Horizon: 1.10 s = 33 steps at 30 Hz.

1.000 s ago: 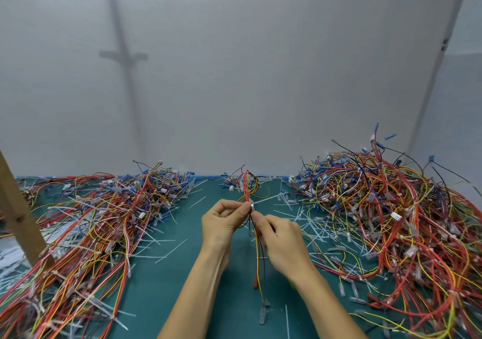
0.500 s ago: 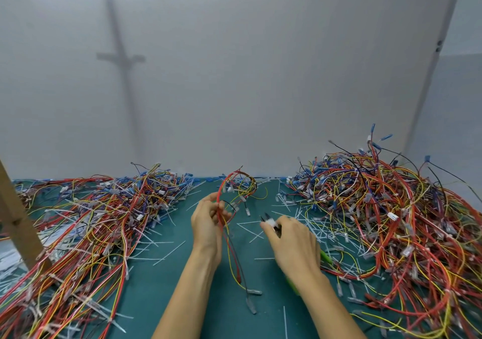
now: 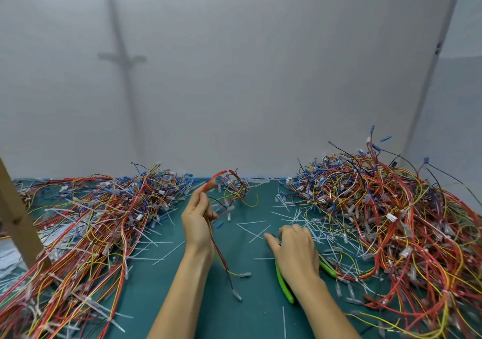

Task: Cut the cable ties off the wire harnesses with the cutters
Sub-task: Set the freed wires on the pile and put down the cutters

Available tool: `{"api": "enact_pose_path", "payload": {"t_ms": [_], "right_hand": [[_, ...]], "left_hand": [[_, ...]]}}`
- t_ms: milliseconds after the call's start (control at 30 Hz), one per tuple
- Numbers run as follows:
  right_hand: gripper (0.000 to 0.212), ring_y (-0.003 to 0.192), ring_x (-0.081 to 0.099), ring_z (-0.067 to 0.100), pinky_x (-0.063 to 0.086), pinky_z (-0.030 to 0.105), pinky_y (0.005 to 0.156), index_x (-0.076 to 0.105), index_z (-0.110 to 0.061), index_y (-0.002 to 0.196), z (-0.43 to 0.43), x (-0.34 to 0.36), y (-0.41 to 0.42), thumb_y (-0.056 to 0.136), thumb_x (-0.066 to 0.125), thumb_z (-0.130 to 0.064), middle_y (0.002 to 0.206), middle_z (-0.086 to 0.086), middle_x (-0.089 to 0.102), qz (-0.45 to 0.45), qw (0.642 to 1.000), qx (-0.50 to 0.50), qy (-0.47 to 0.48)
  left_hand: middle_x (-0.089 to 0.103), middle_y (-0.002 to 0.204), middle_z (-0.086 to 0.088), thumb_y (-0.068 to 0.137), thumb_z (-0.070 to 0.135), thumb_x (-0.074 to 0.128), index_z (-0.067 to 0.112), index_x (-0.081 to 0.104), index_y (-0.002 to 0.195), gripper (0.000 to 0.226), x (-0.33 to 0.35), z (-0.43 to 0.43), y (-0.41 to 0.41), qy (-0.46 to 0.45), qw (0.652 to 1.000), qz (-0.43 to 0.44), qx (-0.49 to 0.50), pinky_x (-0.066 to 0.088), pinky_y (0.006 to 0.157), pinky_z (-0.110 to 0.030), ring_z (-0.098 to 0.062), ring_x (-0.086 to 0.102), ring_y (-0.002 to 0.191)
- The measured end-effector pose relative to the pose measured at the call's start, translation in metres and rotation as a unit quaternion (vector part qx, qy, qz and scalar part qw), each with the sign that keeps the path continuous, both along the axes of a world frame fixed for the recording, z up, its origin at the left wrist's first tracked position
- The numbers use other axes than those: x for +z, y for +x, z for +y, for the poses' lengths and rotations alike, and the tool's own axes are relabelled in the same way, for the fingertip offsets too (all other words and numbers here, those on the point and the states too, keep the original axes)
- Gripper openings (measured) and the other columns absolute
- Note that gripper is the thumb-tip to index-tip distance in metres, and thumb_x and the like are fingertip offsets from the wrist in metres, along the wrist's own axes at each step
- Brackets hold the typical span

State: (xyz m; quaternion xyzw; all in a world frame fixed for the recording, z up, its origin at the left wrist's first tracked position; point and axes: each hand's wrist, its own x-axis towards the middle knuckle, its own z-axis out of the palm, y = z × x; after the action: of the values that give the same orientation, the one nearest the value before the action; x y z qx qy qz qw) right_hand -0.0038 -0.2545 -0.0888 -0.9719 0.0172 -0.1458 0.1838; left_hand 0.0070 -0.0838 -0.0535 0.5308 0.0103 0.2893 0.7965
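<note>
- A person's two bare forearms reach out over a teal work mat [image 3: 234, 320] from the bottom of the view.
- The left hand [image 3: 198, 218] is raised a little above the mat, with its fingers and thumb curled round one wire harness [image 3: 221, 254], grasping it.
- That harness is a thin bunch of red, yellow and black wires. It arches up and over above the fingers, and its lower end hangs down past the wrist to small clear connectors lying on the mat.
- The right hand [image 3: 294, 250] lies palm down on the mat, on top of the cutters [image 3: 283, 284].
- Only the cutters' two green handles show, splayed out from under the wrist on either side. The cutting head is hidden beneath the palm.
- The fingers bend down towards the mat. I cannot tell whether they grip the tool or merely rest on it.
- Many cut cable ties [image 3: 255, 230], thin white strips, lie scattered on the mat between and around the hands.
- A wide, low heap of tangled harnesses [image 3: 91, 221] covers the left side of the mat.
- A taller heap [image 3: 378, 221] rises on the right, just beside the right hand.
- A slanted wooden post [image 3: 15, 216] stands at the far left, against a plain white wall [image 3: 234, 78].
</note>
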Motion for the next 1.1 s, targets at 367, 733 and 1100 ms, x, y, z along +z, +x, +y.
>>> {"api": "enact_pose_path", "payload": {"t_ms": [367,733,1100], "right_hand": [[0.042,0.08,0.074,0.026,0.06,0.027,0.064,0.062,0.001,0.106,0.005,0.024,0.001,0.1,0.048,-0.039,0.092,0.018,0.075,0.145,0.664,0.085,0.729],[0.015,0.035,0.038,0.003,0.025,0.013,0.029,0.062,0.007,0.08,-0.003,0.015,0.01,0.089,0.066,-0.004,0.081,0.018,0.068,0.149,0.57,0.033,0.807],[0.025,0.045,0.05,0.008,0.039,0.017,0.04,0.062,-0.009,0.099,0.002,0.018,0.0,0.08,0.071,0.005,0.08,0.009,0.073,0.143,0.693,0.162,0.688]], "left_hand": [[0.039,0.05,-0.004,0.065,0.017,0.037,0.01,0.047,0.036,0.031,-0.003,0.008,-0.014,0.055,0.981,-0.052,-0.178,0.034,0.071,-0.035,-0.018,0.04,0.061],[0.054,0.06,0.008,0.059,0.019,0.045,0.024,0.058,0.044,0.02,-0.014,0.014,-0.01,0.423,0.895,0.07,-0.127,0.038,0.077,-0.037,-0.011,0.046,0.075],[0.062,0.11,0.015,0.073,-0.009,0.054,0.025,0.059,0.101,0.044,-0.02,0.002,-0.004,0.504,0.859,0.087,-0.015,0.02,0.115,-0.029,-0.004,0.055,0.11]]}}
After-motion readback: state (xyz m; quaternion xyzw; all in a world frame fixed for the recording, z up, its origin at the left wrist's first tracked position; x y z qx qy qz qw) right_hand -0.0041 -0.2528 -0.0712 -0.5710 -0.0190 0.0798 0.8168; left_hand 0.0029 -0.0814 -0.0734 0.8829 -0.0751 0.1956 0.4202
